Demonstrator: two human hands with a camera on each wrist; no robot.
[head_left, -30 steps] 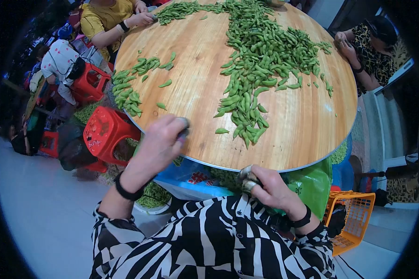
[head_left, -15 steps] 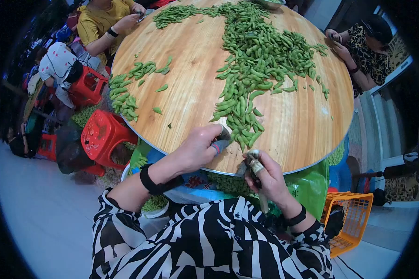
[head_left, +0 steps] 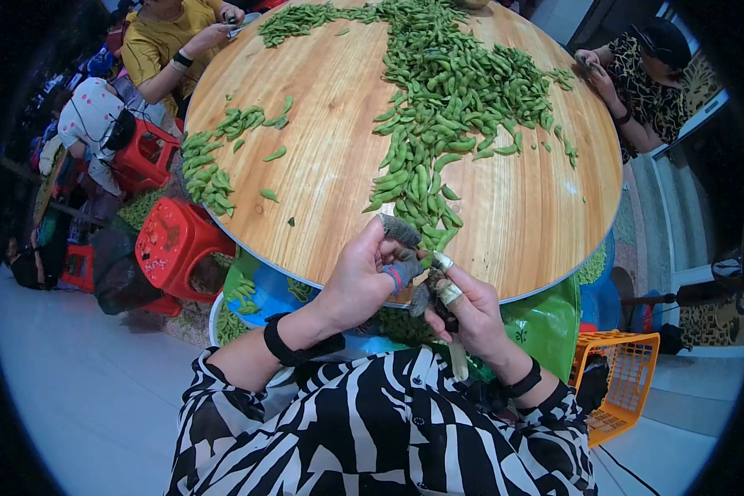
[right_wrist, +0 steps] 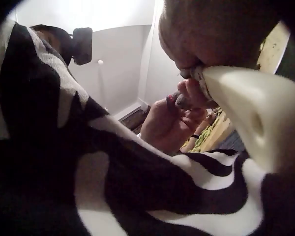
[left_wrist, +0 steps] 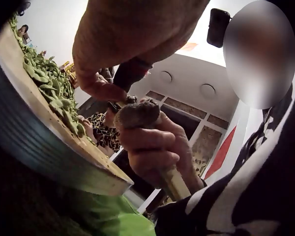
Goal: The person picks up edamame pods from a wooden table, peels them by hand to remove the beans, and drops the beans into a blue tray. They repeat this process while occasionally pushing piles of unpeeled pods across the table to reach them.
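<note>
Over the near edge of the round wooden table (head_left: 322,140), my two hands meet in the head view. The left hand (head_left: 357,271), with grey and blue covers on thumb and finger, pinches a green edamame pod (head_left: 426,259), mostly hidden by fingers. My right hand (head_left: 476,319), its fingers wrapped in pale and dark covers, grips a tool by a pale handle (right_wrist: 265,108) with a hole near its end. That handle points down toward my body; the tool's other end is hidden in the fingers. A long pile of edamame pods (head_left: 455,99) reaches almost to the hands.
A smaller group of pods (head_left: 207,174) lies at the table's left edge. Below the near edge are a green plastic bag (head_left: 546,331) and a blue one (head_left: 264,289). Red stools (head_left: 174,244) stand left, an orange crate (head_left: 628,388) right. Other people sit around the table.
My left hand has swung right from the table's left part, past the pile's near tip, to the right hand. The right hand has turned, showing the pale handle below it.
</note>
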